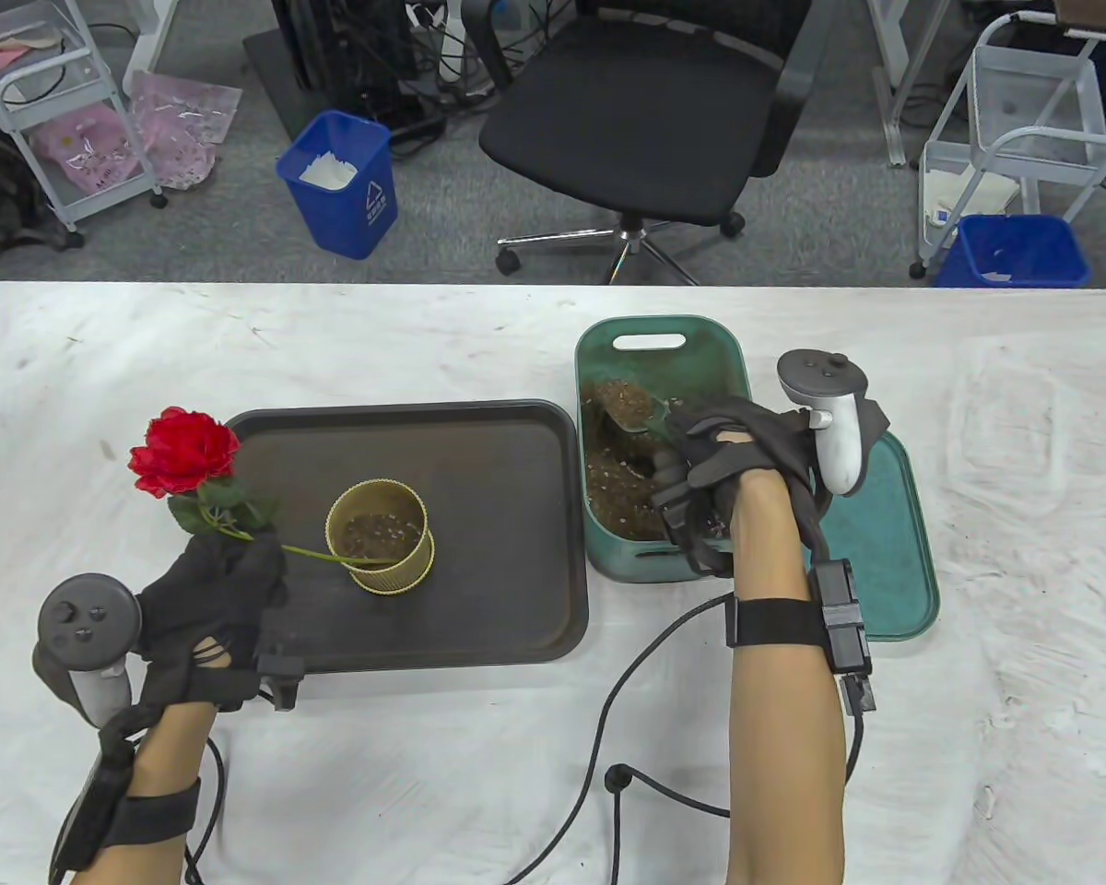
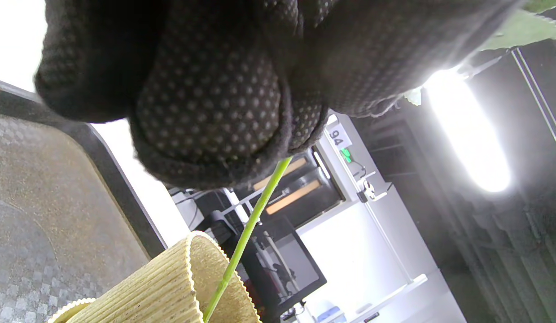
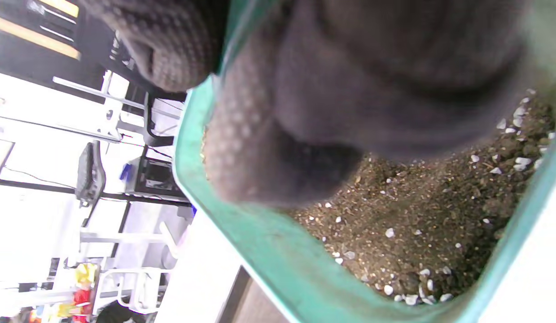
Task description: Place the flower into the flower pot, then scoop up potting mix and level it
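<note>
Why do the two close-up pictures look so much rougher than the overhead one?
Table view: evenly lit and sharp, from red flower to green bin. Left wrist view: a ceiling light flares white, while the glove's fingers stay sharp. Right wrist view: the gloved fingers sit too close and blur; the potting mix behind is clearer.

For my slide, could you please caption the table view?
Left hand holds the rose, stem in the gold pot, while right hand scoops potting mix with a trowel.
</note>
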